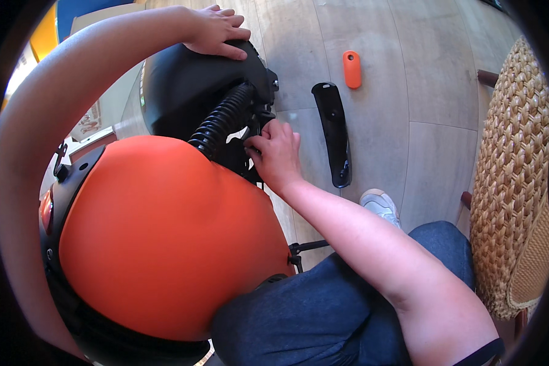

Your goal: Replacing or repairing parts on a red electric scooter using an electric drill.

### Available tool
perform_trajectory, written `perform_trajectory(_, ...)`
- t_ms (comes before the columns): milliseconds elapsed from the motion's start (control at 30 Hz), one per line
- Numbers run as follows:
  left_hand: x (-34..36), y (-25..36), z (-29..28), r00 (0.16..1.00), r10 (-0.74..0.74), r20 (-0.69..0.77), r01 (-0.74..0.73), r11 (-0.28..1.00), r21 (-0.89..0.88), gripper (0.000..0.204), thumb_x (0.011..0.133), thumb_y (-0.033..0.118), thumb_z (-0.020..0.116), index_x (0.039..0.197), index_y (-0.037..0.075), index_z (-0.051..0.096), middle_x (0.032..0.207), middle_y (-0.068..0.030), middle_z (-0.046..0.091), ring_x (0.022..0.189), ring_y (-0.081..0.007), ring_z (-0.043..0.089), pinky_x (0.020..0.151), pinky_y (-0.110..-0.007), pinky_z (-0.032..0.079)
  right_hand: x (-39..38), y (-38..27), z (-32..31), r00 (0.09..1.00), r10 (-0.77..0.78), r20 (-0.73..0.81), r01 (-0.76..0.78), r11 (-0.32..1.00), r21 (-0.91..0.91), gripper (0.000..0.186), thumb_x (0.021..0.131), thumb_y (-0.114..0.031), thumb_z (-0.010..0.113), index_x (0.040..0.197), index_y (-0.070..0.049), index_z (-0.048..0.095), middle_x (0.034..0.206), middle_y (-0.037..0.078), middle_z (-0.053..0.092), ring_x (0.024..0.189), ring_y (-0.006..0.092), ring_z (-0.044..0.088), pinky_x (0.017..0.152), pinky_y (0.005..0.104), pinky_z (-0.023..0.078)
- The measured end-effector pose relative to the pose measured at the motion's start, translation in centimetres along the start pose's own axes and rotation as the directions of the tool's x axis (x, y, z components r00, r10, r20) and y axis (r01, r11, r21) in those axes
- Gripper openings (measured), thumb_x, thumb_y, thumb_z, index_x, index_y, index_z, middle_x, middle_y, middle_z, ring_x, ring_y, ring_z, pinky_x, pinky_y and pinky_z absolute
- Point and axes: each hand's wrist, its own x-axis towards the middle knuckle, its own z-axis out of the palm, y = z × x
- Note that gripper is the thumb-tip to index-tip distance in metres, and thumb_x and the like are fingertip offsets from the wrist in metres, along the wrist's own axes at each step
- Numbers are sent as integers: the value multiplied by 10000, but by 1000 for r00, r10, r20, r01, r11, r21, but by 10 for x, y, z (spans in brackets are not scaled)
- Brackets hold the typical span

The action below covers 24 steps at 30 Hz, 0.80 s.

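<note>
A large, rounded orange shell (pixel 158 238) with black trim, belonging to some kind of vehicle or machine, leans close to my legs. A black ribbed, spring-like tube (pixel 222 122) joins it to a smooth black housing (pixel 183 82). My left hand (pixel 222 30) lies on top of that housing with its fingers spread, my arm arching over the shell. Beside the ribbed tube, my right hand (pixel 277 152) has thumb and fingers pinched together at a small dark part. Whatever sits between those fingertips is hidden.
On the wooden floor (pixel 439 91) lie a long, curved black cover (pixel 333 134) and a small orange rounded piece (pixel 352 69) with a hole. A woven wicker chair (pixel 509 177) stands at the right. My shoe (pixel 381 204) is near the black cover. Cardboard (pixel 104 18) shows at upper left.
</note>
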Motion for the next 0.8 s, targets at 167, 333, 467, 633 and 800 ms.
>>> perform_trajectory(167, 0, 1, 1, 1000, -18, 9, 18, 1000, -16, 632, 1048, 641, 365, 1399, 140, 524, 1267, -159, 547, 1271, -331, 490, 1148, -505, 354, -4, 0, 5, 997, 28, -71, -28, 1000, 1, 77, 792, -125, 790, 828, -192, 784, 1002, -1, 518, 1023, 238, 492, 892, 409, 356)
perform_trajectory(333, 0, 2, 0, 1000, -20, 13, 20, 1000, -12, 628, 1049, 641, 362, 1401, 145, 521, 1263, -160, 547, 1268, -329, 490, 1142, -501, 355, -3, -2, 7, 995, 63, -80, -62, 998, 12, 80, 779, -125, 793, 821, -193, 787, 1003, 0, 511, 1026, 235, 489, 898, 406, 353)
perform_trajectory(467, 0, 1, 2, 1000, -4, -10, 4, 1000, -1, 619, 1052, 633, 361, 1400, 147, 521, 1257, -162, 548, 1262, -332, 492, 1141, -497, 355, -2, -2, 7, 994, 61, -87, -60, 998, 10, 81, 773, -117, 793, 812, -187, 782, 1001, 0, 509, 1026, 237, 488, 900, 408, 353)
perform_trajectory(633, 1, 1, 4, 1000, -14, -10, 14, 1000, 3, 614, 1052, 630, 369, 1399, 147, 519, 1254, -160, 547, 1259, -330, 493, 1141, -497, 358, -1, -3, 9, 992, 80, -98, -79, 997, 14, 79, 755, -126, 803, 797, -189, 780, 1005, -1, 508, 1027, 242, 488, 899, 416, 355)
perform_trajectory(800, 2, 8, 0, 1000, -9, -26, 9, 1000, -15, 614, 1049, 632, 380, 1395, 145, 525, 1255, -157, 545, 1255, -325, 495, 1143, -496, 360, -3, 1, 10, 993, 75, -90, -76, 997, -11, 73, 743, -132, 806, 778, -190, 779, 1013, 0, 506, 1033, 246, 485, 899, 420, 354)
